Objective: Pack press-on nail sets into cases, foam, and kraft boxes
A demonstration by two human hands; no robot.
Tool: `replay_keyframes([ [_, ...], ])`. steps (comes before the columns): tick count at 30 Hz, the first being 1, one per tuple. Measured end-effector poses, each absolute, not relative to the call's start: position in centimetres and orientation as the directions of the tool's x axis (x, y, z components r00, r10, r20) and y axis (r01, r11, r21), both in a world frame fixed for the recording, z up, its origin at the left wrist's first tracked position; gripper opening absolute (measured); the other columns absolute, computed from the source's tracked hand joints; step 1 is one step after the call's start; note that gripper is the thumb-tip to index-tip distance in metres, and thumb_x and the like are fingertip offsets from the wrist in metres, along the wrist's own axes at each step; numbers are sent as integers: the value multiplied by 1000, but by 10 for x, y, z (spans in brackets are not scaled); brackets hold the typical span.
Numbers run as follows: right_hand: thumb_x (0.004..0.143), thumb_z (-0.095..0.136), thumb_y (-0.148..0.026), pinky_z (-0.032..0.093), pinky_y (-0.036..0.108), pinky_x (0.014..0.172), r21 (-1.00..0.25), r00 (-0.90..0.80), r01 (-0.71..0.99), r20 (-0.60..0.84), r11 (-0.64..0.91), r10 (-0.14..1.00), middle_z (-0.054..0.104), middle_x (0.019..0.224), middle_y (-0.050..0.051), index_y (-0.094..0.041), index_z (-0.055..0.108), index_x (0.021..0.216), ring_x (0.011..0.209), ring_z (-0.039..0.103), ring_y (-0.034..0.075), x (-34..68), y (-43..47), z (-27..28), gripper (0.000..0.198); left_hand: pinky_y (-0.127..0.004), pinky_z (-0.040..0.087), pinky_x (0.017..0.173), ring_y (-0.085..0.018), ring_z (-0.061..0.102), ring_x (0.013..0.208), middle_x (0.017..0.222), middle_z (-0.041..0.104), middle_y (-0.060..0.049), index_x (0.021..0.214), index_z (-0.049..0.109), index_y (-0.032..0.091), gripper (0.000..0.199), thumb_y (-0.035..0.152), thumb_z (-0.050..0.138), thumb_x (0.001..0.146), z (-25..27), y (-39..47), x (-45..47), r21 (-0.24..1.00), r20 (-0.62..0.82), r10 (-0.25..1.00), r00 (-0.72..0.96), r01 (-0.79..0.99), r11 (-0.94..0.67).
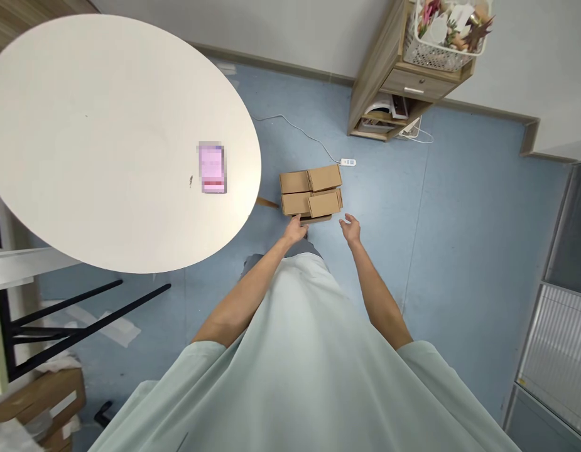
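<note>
A stack of small brown cardboard boxes (311, 192) sits low down over the blue floor, straight ahead of me. My left hand (294, 230) reaches to the stack's near left corner and touches the bottom box edge. My right hand (351, 228) hovers just right of the stack, fingers apart, holding nothing. Whether the left hand grips the box or only touches it is unclear.
A large white oval table (106, 138) on black legs fills the left, with a small pink item (211, 167) on it. A wooden shelf unit (403, 75) with a white basket stands at the back right. A white cable and power strip (347, 162) lie on the floor behind the boxes.
</note>
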State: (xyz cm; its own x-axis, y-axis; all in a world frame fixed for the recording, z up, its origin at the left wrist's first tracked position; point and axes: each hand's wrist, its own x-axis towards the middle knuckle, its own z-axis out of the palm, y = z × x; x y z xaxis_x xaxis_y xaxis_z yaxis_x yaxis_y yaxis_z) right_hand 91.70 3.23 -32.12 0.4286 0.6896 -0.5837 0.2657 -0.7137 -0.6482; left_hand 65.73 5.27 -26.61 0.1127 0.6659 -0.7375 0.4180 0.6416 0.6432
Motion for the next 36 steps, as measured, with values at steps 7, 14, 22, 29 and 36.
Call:
replay_keyframes([
  [7,82,82,-58,62,55,112,-677,306,197,-644,-709,701,83,127,16,-19,79,116,113,79,28,894,13,-286,52,-48,52,124,-37,73,139,147,76,-22,150,68,14,62,30,82,92,-215,34,618,571,-782,624,4,408,712],
  [14,75,83,-70,65,54,105,-729,179,188,-633,-658,753,83,117,16,-19,78,109,102,80,27,860,21,-253,62,-48,57,120,-35,77,130,143,80,-15,127,81,19,44,38,84,87,-181,12,574,690,-705,709,39,272,671],
  [22,77,85,-78,65,54,108,-835,20,205,-518,-510,855,85,107,14,-19,80,115,105,81,31,768,37,-195,71,-47,59,118,-35,76,131,131,85,-13,123,84,19,44,49,83,91,-139,-18,501,777,-629,775,52,75,625],
  [29,80,85,-79,67,51,107,-888,-192,240,-439,-391,878,85,117,14,-20,81,120,111,83,32,628,18,-133,72,-47,59,119,-30,79,124,134,84,-13,130,81,18,43,45,74,98,-107,-81,384,833,-552,829,-94,-99,544],
  [36,87,83,-75,65,53,112,-917,-376,257,-385,-305,843,84,128,15,-21,82,124,114,83,32,484,-23,-96,65,-49,59,120,-31,78,127,137,82,-15,134,80,18,43,44,72,101,-81,-162,269,853,-517,804,-293,-258,454],
])
